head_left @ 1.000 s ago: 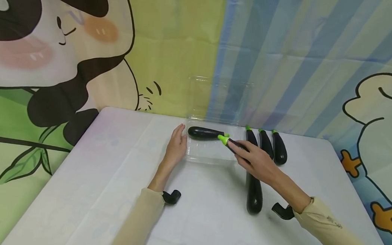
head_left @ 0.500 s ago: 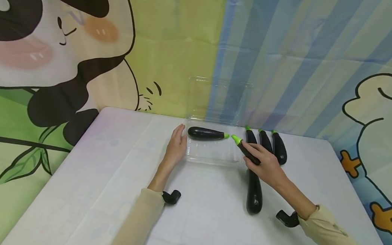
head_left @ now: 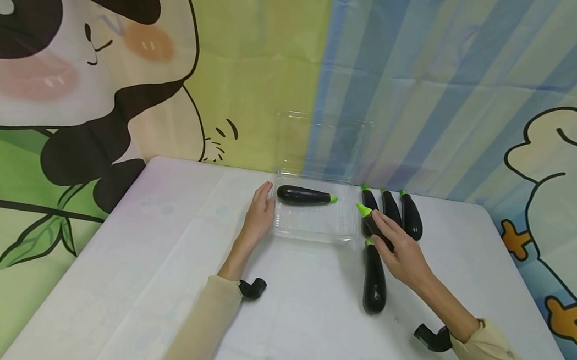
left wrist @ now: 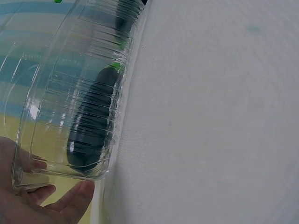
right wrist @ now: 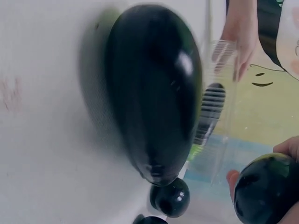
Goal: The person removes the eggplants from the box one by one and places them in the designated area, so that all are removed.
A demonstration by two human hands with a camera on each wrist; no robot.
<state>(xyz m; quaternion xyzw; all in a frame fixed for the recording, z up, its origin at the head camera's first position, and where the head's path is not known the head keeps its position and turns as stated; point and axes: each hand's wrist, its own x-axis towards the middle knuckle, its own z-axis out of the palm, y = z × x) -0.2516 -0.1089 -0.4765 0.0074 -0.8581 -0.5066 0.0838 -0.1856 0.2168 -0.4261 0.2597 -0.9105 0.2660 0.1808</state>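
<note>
A clear plastic clamshell box (head_left: 315, 231) stands open at the back of the table, one eggplant (head_left: 302, 196) lying crosswise inside. My left hand (head_left: 260, 217) rests along the box's left side with fingers extended; the left wrist view has the thumb (left wrist: 81, 193) at the box's corner. In my right hand (head_left: 403, 253) is a second eggplant (head_left: 375, 221), gripped between thumb and fingers, its green stem pointing toward the box. It is just right of the box, above the others. Nearer me lies another eggplant (head_left: 375, 281), large in the right wrist view.
Several more eggplants lie right of the box, including a middle one (head_left: 391, 211) and a rightmost one (head_left: 411, 216). The box's raised lid (head_left: 325, 144) leans near the printed backdrop (head_left: 256, 62). A white cloth (head_left: 174, 261) covers the table.
My right hand has drawn back from over the box to the right, carrying its eggplant. The stem of the nearer eggplant has come into view. My left hand has stayed put.
</note>
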